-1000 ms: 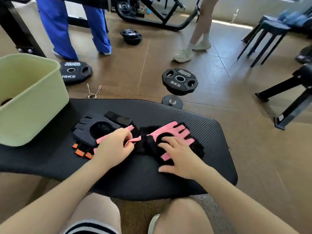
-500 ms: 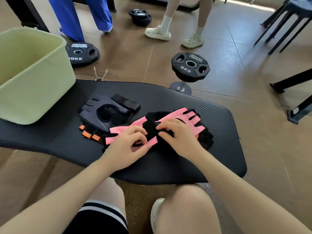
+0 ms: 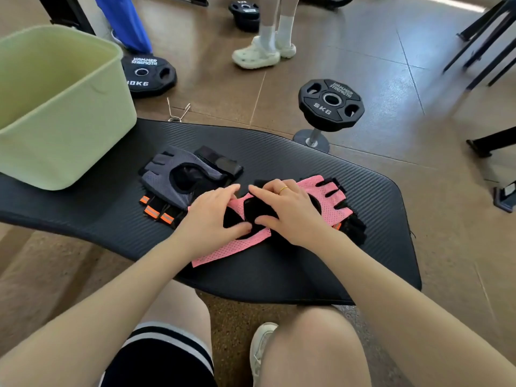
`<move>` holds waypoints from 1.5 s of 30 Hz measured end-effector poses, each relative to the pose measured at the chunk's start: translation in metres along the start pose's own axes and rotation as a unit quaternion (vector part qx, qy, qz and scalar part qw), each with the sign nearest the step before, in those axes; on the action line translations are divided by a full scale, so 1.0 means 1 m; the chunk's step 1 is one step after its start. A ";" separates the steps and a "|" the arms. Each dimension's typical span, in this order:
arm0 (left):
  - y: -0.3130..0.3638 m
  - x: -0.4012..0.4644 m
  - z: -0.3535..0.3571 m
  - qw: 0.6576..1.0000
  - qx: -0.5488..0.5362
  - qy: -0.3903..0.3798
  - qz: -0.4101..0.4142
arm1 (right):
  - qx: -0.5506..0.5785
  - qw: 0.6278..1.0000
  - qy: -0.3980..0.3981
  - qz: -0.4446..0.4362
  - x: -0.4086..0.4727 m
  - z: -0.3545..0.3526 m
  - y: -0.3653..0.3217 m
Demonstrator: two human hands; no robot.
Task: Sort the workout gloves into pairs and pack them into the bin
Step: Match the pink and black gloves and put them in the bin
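Note:
Pink-and-black workout gloves (image 3: 329,201) lie stacked on a black padded bench (image 3: 279,163). My left hand (image 3: 208,219) and my right hand (image 3: 290,210) both press down and pinch the black wrist strap at the gloves' near end. A pink strap end (image 3: 223,252) sticks out toward me. To the left lies a grey glove (image 3: 167,174) over a black glove with orange stripes (image 3: 156,210). A pale green bin (image 3: 64,129) stands on the bench's left end; its inside is mostly hidden.
A 5 kg weight plate (image 3: 331,103) sits on a short post just beyond the bench. A 10 kg plate (image 3: 148,75) and a spring clip (image 3: 178,110) lie on the floor. Two people's legs (image 3: 268,29) stand beyond. Chair legs (image 3: 485,37) are at the far right.
Both hands have come together over the pink gloves' black strap, and the pink strap now lies folded toward me. The camera tilted down and closer; the bystander's feet stepped left.

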State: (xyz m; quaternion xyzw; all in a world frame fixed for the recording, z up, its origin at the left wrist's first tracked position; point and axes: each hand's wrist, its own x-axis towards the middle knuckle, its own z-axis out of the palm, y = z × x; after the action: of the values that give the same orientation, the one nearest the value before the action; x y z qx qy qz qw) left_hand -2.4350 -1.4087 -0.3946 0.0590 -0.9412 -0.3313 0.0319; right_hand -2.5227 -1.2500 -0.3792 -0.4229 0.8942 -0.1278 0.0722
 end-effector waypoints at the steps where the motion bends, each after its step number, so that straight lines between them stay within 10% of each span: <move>1: 0.002 0.003 -0.003 1.000 -0.021 0.003 -0.012 | -0.015 1.000 -0.005 -0.006 0.001 0.000 0.001; 11: 0.025 0.019 -0.030 0.954 -0.264 -0.097 -0.102 | 0.096 0.965 0.233 -0.064 -0.015 0.007 -0.011; 16: 0.016 0.011 -0.026 0.894 -0.374 -0.156 -0.189 | 0.167 0.976 0.113 -0.079 -0.020 0.002 -0.005; 20: 0.013 0.005 -0.015 0.920 -0.296 -0.158 -0.202 | 0.166 0.983 0.033 -0.067 -0.024 0.004 -0.005; 27: 0.022 0.011 -0.005 0.987 -0.075 0.037 -0.139 | -0.047 0.964 0.179 -0.189 -0.025 0.012 -0.019; 32: 0.004 0.019 -0.013 0.985 -0.037 0.111 -0.126 | -0.073 0.953 0.088 -0.280 -0.058 0.021 -0.003; 36: -0.002 0.026 -0.010 0.997 0.006 0.046 -0.060 | -0.112 0.954 0.076 -0.269 -0.072 0.024 -0.001; 41: 0.020 0.005 0.005 0.980 0.138 0.138 0.040 | -0.063 0.979 0.001 -0.194 -0.061 0.014 -0.004; 45: 0.016 -0.008 0.016 0.988 0.142 0.057 -0.001 | 0.120 0.982 -0.065 -0.128 -0.053 -0.002 -0.004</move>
State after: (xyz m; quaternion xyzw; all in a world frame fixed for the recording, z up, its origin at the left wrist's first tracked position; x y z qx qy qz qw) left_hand -2.4301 -1.3850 -0.3972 0.0828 -0.9752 -0.1909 0.0760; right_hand -2.4872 -1.2108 -0.3747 -0.5297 0.8041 -0.2147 0.1636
